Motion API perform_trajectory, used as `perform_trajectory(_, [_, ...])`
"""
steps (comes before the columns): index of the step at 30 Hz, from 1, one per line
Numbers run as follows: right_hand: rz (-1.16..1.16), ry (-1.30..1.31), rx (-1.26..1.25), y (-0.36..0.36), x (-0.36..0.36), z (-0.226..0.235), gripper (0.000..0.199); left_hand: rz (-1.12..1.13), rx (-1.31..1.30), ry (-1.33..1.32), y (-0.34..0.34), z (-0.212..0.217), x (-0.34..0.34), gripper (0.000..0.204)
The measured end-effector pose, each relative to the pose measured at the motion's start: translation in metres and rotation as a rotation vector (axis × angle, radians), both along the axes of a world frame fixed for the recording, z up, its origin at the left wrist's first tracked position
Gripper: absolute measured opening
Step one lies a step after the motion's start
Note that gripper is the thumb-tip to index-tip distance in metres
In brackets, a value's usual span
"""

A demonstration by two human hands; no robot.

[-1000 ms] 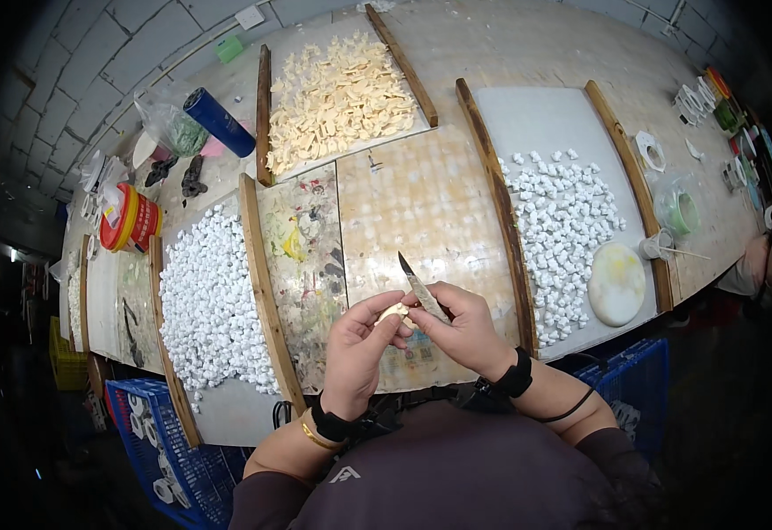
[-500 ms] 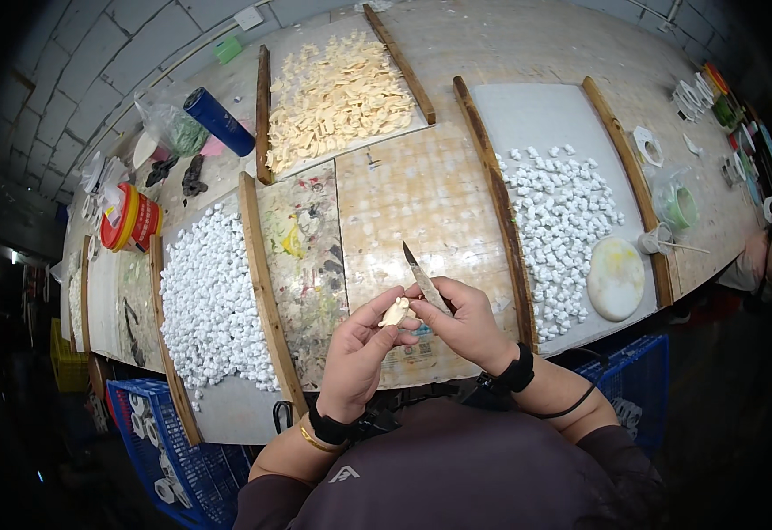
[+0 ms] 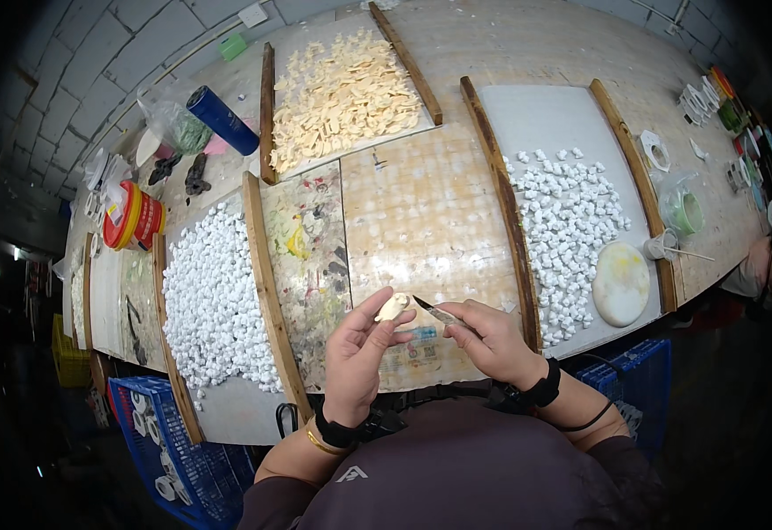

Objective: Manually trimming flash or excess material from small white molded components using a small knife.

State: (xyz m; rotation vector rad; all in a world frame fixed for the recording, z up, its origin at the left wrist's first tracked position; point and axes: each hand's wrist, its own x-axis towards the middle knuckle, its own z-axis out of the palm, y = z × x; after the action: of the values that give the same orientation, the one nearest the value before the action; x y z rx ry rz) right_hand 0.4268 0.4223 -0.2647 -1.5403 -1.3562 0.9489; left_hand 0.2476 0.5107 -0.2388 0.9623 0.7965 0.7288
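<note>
A small cream-coloured moulded figure [image 3: 393, 307] is pinched between the thumb and fingers of my left hand [image 3: 357, 355], above the near part of the worktable. My right hand [image 3: 495, 346] grips a knife [image 3: 440, 314] by its wrapped handle, and the dark pointed blade angles left so that its tip is close beside the figure. Whether the tip touches it, I cannot tell. Many similar cream pieces [image 3: 342, 102] lie heaped on a white board at the far side of the table.
White small pieces cover a board on the left [image 3: 218, 305] and another on the right [image 3: 571, 234], both edged by wooden strips [image 3: 501, 194]. A round whitish slab [image 3: 621, 284] lies at right. Blue bottle [image 3: 222, 120], red-yellow bucket [image 3: 135, 218] and blue crates [image 3: 174, 450] stand around.
My right hand has moved right and slightly down, away from my left. The knife has swung from pointing up and away to pointing left at the figure, which my left hand still holds.
</note>
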Motion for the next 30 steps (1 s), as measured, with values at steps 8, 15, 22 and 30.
perform_trajectory(8, [-0.060,0.117,0.132,0.007,-0.006,-0.009,0.033,0.031,0.030,-0.005,0.003,-0.008,0.001,0.037])
perform_trajectory(15, [-0.149,0.739,-0.208,0.031,-0.012,0.008,0.022,-0.037,-0.022,-0.035,0.004,-0.008,0.003,0.038])
perform_trajectory(22, [-0.187,0.897,-0.222,0.035,-0.017,0.004,0.018,-0.038,-0.038,-0.012,0.003,-0.007,0.008,0.039])
perform_trajectory(30, [-0.094,0.930,-0.292,0.036,-0.011,0.005,0.017,-0.215,0.026,0.040,0.009,-0.003,0.006,0.046])
